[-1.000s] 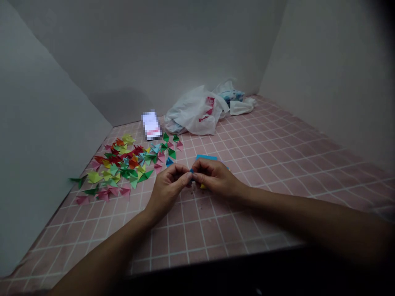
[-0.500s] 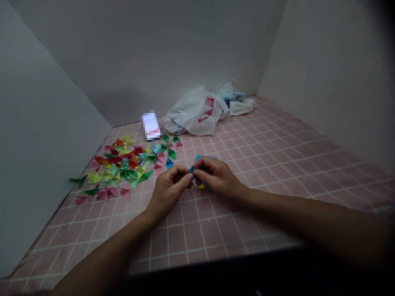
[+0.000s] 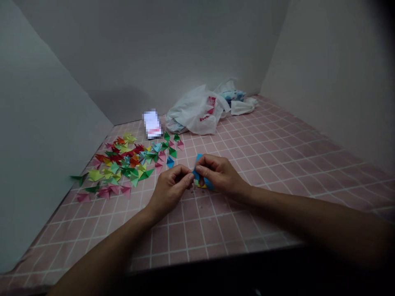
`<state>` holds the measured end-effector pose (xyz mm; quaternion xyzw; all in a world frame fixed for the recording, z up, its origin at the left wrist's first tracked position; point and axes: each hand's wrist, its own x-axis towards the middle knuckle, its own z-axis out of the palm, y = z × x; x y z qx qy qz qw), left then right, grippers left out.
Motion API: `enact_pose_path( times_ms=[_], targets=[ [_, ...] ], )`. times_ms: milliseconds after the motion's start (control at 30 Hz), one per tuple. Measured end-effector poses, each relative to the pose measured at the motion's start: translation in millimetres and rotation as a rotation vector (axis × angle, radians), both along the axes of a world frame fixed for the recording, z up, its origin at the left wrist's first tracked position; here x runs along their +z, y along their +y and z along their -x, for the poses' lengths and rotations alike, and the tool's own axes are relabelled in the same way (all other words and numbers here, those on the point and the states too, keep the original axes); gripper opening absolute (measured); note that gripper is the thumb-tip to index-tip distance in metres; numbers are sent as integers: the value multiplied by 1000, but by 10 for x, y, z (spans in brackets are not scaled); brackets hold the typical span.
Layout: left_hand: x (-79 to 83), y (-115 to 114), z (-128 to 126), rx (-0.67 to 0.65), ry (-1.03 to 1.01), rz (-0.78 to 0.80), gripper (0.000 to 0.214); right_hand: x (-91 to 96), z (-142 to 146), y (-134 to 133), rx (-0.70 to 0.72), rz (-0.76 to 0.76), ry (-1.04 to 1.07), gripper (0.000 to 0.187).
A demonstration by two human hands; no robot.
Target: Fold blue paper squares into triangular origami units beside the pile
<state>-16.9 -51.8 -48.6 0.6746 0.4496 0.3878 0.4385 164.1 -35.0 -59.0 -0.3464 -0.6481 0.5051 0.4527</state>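
Near the middle of the table, my left hand [image 3: 171, 184] and my right hand [image 3: 222, 174] meet fingertip to fingertip. Both pinch a small folded piece of blue paper [image 3: 194, 173], mostly covered by the fingers. Beneath my right hand lie blue paper [image 3: 199, 156] and a bit of yellow paper [image 3: 202, 186], largely hidden. To the left of my hands spreads a pile of small folded paper birds [image 3: 126, 158] in red, orange, yellow, green, pink and blue. A single blue folded bird [image 3: 170, 162] sits closest to my left hand.
A phone with a lit, blurred screen [image 3: 152, 124] stands behind the birds. White plastic bags [image 3: 197, 111] lie against the back wall. Pink checked cloth [image 3: 262, 156] covers the table, with walls on the left, back and right.
My fingertips have shifted slightly on the folded blue paper. My right hand has tilted a little, showing more of the blue and yellow paper beneath it. The view has moved slightly.
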Motion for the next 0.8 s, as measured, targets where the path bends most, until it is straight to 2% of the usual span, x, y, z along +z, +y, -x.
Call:
enact_pose_path(
  times_ms=[133, 333, 533, 700, 800],
  targets=[
    [-26, -19, -5, 48, -3, -31, 21, -4, 17, -12, -19, 9, -4, 18],
    [-49, -13, 6, 29, -1, -4, 21, -13, 27, -20, -12, -1, -1, 19],
    [-42, 3, 0, -73, 72, -17, 19, -6, 0, 9, -68, -210, -210, 20],
    [-41, -29, 4, -5, -22, 23, 23, -44, 32, -21, 81, 0, -65, 21],
    [-67, -18, 5, 19, -56, 42, 24, -69, 42, -28, 132, 15, -69, 23]
  ],
)
